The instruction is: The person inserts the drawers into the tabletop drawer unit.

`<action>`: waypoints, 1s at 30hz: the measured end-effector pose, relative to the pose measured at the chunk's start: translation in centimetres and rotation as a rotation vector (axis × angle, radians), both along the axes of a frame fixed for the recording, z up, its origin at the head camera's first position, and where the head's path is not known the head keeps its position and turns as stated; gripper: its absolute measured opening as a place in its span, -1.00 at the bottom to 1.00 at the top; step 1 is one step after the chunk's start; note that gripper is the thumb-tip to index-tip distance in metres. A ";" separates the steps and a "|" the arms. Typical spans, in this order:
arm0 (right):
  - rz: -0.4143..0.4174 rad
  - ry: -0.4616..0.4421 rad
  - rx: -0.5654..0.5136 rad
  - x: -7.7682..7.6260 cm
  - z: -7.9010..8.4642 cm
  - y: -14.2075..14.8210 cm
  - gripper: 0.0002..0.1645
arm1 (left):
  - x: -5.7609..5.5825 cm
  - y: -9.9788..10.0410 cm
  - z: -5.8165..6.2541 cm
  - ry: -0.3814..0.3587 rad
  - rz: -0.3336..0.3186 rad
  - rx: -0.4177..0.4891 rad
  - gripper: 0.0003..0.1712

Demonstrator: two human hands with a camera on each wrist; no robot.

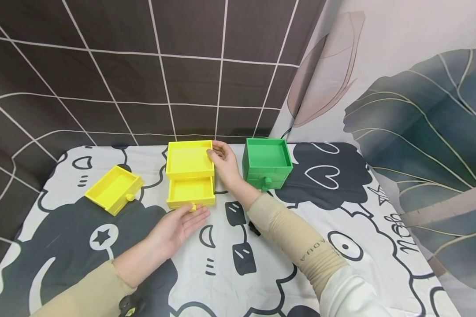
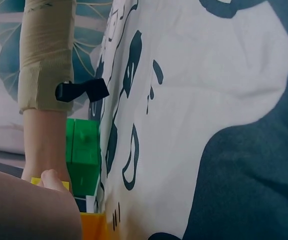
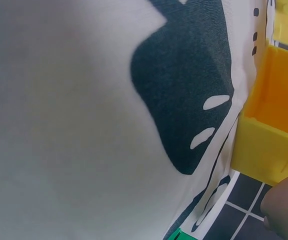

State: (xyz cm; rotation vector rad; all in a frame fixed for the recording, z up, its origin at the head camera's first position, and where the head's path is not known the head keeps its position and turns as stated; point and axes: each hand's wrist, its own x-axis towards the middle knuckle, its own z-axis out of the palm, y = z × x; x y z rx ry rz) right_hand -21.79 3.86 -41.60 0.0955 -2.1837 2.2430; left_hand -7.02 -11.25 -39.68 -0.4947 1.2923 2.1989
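A loose yellow drawer (image 1: 113, 189) sits at the far left on a black-and-white patterned cloth (image 1: 222, 290), turned at an angle, its knob (image 1: 130, 197) toward the lower right. A dark backdrop with white grid lines (image 1: 194, 79) stands behind. Next comes the left hand (image 1: 178, 229), palm turned up, its fingers extended and apart from a fist, touching the round knob (image 1: 193, 207) of a second drawer. That lower drawer (image 1: 191, 190) juts partway out of the front of the yellow cabinet (image 1: 189, 172), which stands upright with a shallow recessed top. The right hand (image 1: 227, 166) grips the cabinet's right wall, thumb over the upper edge. Just beyond its wrist stands a green cabinet (image 1: 267, 165), well apart from the yellow one, with a green knob (image 1: 266, 183) in front. Farthest right hangs a leaf-patterned drape (image 1: 428, 114).
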 end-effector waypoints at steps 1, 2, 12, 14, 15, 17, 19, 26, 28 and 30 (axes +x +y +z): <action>-0.001 0.000 0.000 0.0 0.0 0.0 -0.51 | -0.1 0.0 0.0 0.002 -0.004 -0.002 -0.48; -0.002 0.001 -0.002 0.0 0.0 0.0 -0.51 | -0.2 0.1 0.0 0.001 -0.003 -0.006 -0.46; 0.000 -0.006 -0.001 0.0 0.2 -0.3 -0.51 | -1.4 0.4 0.3 -0.012 0.018 0.019 -0.64; -0.001 -0.004 -0.002 0.0 0.2 -0.3 -0.51 | -1.5 0.5 0.3 -0.015 0.025 0.010 -0.67; -0.001 -0.002 -0.003 0.0 0.2 -0.3 -0.51 | -1.6 0.5 0.3 -0.013 0.028 0.001 -0.68; 0.000 0.000 -0.005 0.0 0.3 -0.2 -0.51 | -1.6 0.6 0.4 -0.008 0.043 -0.020 -0.66; 0.002 0.001 -0.006 0.0 0.3 -0.2 -0.51 | -1.7 0.7 0.4 -0.003 0.056 -0.049 -0.63; 0.006 -0.006 -0.002 0.1 0.3 0.0 -0.51 | -2.0 0.8 0.3 -0.017 0.072 -0.085 -0.64; 0.005 -0.008 -0.001 0.1 0.3 0.0 -0.50 | -2.0 0.8 0.3 -0.020 0.075 -0.084 -0.65; 0.003 -0.011 0.001 0.1 0.3 0.1 -0.50 | -2.0 0.9 0.3 -0.021 0.080 -0.086 -0.65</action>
